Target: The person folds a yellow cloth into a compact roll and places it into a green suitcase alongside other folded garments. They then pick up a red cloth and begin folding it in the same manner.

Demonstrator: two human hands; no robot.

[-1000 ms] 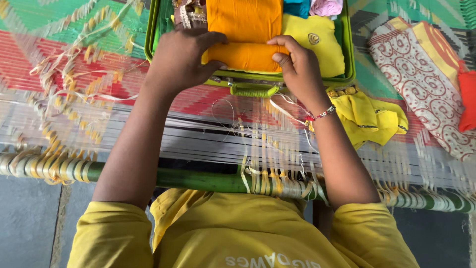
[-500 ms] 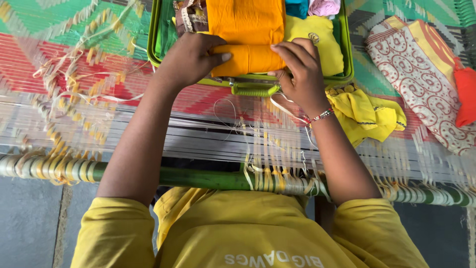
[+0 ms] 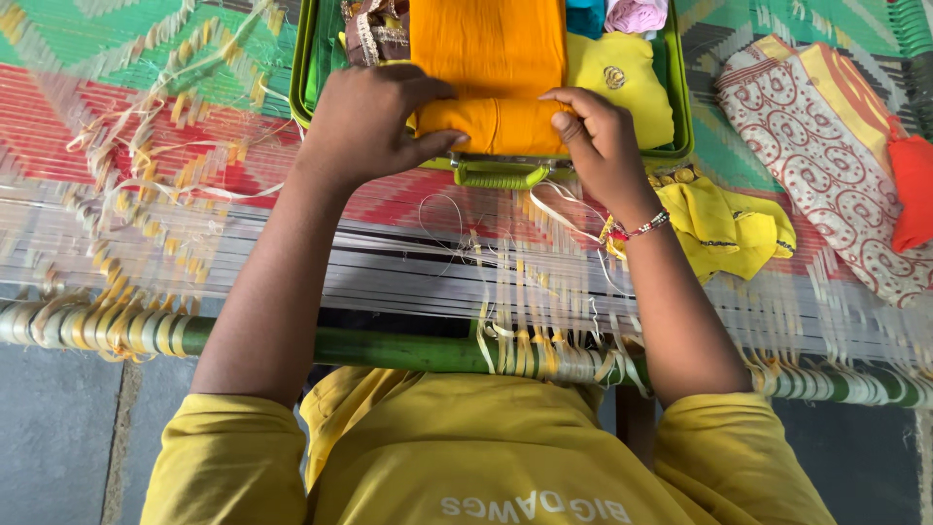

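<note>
A folded orange cloth (image 3: 491, 68) lies in an open green suitcase (image 3: 676, 107) on a woven cot. My left hand (image 3: 367, 122) rests on the cloth's near left corner, thumb against its folded edge. My right hand (image 3: 601, 146) presses the near right corner with curled fingers; a beaded bracelet circles that wrist. A yellow garment (image 3: 622, 83) lies beside the orange cloth inside the case, with a pink bundle (image 3: 637, 14) and a patterned brown cloth (image 3: 374, 34) at the back. The case's green handle (image 3: 501, 175) sits just below my hands.
A crumpled yellow cloth (image 3: 734, 226) lies on the cot right of the case. A cream and red patterned garment (image 3: 826, 126) and an orange-red piece (image 3: 912, 185) lie far right. The cot's green frame bar (image 3: 389, 347) runs across near my body; grey floor below.
The view has shifted slightly. Both hands have slid along the orange cloth's near fold, the left thumb now tucked against its edge. The cloth stays in the case.
</note>
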